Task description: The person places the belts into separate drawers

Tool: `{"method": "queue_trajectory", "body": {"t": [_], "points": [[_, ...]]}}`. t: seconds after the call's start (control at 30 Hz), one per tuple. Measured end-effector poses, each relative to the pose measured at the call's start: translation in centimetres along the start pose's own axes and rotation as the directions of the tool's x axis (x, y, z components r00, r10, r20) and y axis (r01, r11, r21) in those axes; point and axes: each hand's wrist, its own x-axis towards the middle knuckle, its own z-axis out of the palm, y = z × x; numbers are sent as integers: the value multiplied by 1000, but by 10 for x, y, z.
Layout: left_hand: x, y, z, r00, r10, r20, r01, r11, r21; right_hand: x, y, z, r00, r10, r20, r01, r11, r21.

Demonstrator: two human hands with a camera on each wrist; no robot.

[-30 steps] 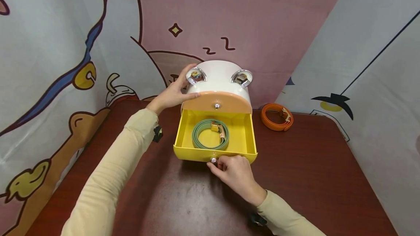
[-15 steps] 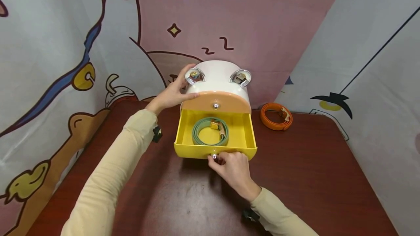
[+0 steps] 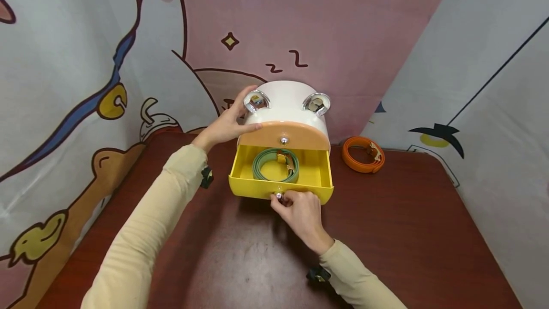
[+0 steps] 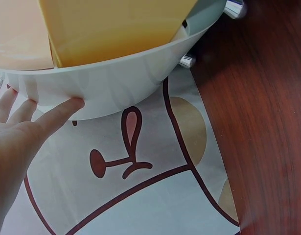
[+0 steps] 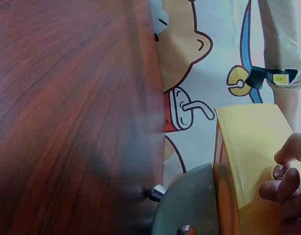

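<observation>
A small white cabinet [image 3: 286, 104] with two chrome ears and an orange upper drawer [image 3: 266, 135] stands at the back of the table. Its yellow lower drawer [image 3: 253, 188] is partly pulled out, and a coiled green belt [image 3: 259, 168] lies inside. My right hand [image 3: 303, 216] pinches the round metal knob [image 5: 278, 171] on the yellow drawer's front. With fairly straight fingers, my left hand [image 3: 225, 127] rests against the cabinet's left side, thumb at the edge of the orange front. In the left wrist view, fingertips [image 4: 74, 104] touch the white wall.
A coiled orange belt [image 3: 358, 163] lies on the table to the right of the cabinet. The dark red-brown table [image 3: 399, 232] extends around and in front of it. Cartoon-printed cloth [image 3: 343, 27] hangs close behind the cabinet and along both sides.
The yellow drawer has slid part way inward, carrying the green belt with it. My right hand has moved forward on its knob. The left hand keeps its place on the cabinet.
</observation>
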Motion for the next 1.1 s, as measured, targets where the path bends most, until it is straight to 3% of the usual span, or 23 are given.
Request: {"method": "queue_trajectory", "body": {"t": [0.33, 0.63, 1.1], "points": [[0, -3, -1, 1000, -2, -8, 2, 1000, 19, 6, 1, 7, 999, 50, -11, -50, 999, 11], [12, -35, 0, 1000, 14, -18, -14, 1000, 12, 15, 8, 12, 993, 113, -37, -113, 994, 11], [13, -38, 1, 1000, 15, -21, -15, 1000, 6, 22, 13, 17, 989, 139, -49, -138, 990, 20]]}}
